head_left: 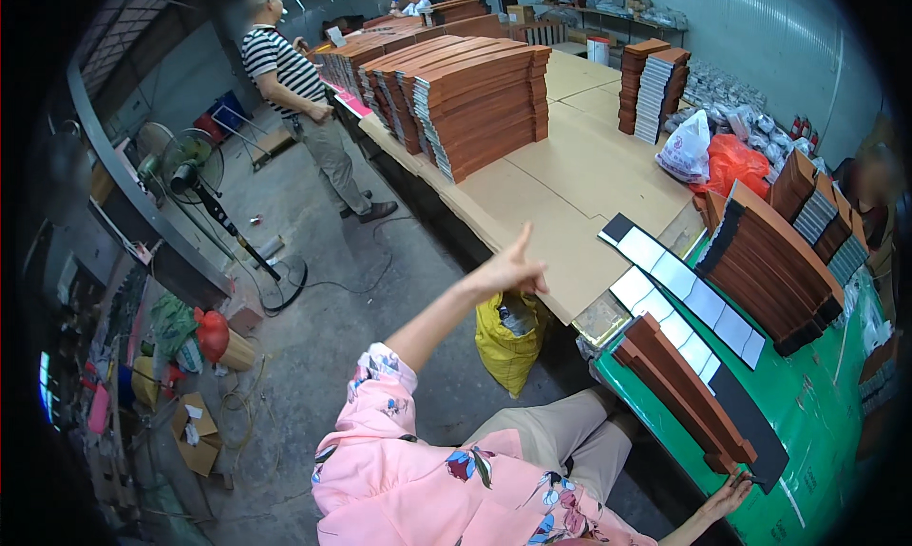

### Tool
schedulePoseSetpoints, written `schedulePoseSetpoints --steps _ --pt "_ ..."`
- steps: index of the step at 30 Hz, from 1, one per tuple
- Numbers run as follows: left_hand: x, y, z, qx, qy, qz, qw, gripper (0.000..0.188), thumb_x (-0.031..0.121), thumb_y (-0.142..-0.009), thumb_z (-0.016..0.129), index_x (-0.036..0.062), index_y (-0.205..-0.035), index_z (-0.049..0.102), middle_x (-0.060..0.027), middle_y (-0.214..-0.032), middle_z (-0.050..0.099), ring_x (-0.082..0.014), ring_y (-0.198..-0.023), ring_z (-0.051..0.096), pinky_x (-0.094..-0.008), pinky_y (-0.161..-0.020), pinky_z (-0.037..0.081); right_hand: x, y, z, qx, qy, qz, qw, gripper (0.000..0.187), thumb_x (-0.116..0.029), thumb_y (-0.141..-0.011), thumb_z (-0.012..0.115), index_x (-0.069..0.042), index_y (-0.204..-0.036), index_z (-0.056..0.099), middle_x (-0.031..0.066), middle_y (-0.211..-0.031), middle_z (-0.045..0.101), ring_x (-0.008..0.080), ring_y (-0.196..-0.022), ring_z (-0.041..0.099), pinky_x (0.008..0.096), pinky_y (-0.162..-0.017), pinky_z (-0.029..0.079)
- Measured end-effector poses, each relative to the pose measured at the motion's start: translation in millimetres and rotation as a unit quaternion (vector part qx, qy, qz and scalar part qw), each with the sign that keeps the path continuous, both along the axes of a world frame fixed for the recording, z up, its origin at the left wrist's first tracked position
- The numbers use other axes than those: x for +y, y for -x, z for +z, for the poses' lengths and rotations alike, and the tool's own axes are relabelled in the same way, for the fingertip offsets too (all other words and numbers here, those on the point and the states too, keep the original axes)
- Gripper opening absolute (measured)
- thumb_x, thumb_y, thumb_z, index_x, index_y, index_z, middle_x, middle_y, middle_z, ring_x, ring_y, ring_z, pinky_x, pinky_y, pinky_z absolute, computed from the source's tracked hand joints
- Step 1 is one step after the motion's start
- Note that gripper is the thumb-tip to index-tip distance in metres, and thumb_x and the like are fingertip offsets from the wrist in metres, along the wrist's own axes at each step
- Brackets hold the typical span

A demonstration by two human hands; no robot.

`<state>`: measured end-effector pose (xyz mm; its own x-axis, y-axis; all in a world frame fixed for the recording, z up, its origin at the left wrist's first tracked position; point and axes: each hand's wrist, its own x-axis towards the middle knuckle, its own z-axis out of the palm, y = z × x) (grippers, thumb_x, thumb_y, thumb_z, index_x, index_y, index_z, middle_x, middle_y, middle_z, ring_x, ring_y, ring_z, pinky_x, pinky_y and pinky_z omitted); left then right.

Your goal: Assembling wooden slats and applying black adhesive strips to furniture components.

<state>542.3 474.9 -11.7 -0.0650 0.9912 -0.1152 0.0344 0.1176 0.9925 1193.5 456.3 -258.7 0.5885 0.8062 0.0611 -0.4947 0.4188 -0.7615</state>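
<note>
My left hand point(513, 268) is raised over the edge of the cardboard-covered table, with one finger stretched out and nothing visible in it. At the lower right, the fingers of my right hand point(727, 498) are closed on the near end of a reddish-brown wooden moulding point(679, 394). This long piece lies at a slant on the green table covering, partly over a black strip with white panels point(665, 327). A second black strip with white panels point(684, 285) runs alongside, farther from me. Beyond it stands a curved stack of brown mouldings point(774, 266) with dark ends.
Tall stacks of brown boards point(489, 104) stand on the cardboard point(532, 199). A red plastic bag point(733, 166) and a white bag point(686, 149) sit at the right. A yellow sack point(508, 351) is below the table edge. A person in stripes point(285, 71) stands near a fan point(190, 166).
</note>
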Motion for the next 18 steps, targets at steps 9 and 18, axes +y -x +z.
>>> schedulePoseSetpoints --steps 9,18 --pt "-46 -61 -60 -0.068 0.025 -0.074 0.995 0.082 0.016 -0.090 0.052 0.0052 -0.142 -0.010 -0.0076 -0.074 0.063 -0.0118 -0.070 0.060 -0.0233 -0.064 0.047 -2 31 36 -0.025 0.012 -0.033 0.999 0.026 -0.024 -0.090 0.055 0.000 -0.101 0.054 0.0131 -0.099 0.059 0.0238 -0.094 0.055 0.0391 -0.087 0.042" --pt "-75 -155 -120 -0.036 0.049 -0.198 0.978 0.047 0.017 -0.092 0.047 0.0055 -0.135 0.034 -0.0054 -0.080 0.061 -0.0121 -0.078 0.057 -0.0276 -0.075 0.047 -7 38 43 -0.045 0.024 -0.058 0.997 0.029 -0.029 -0.089 0.055 -0.001 -0.100 0.055 0.0125 -0.097 0.060 0.0242 -0.091 0.055 0.0384 -0.084 0.043"
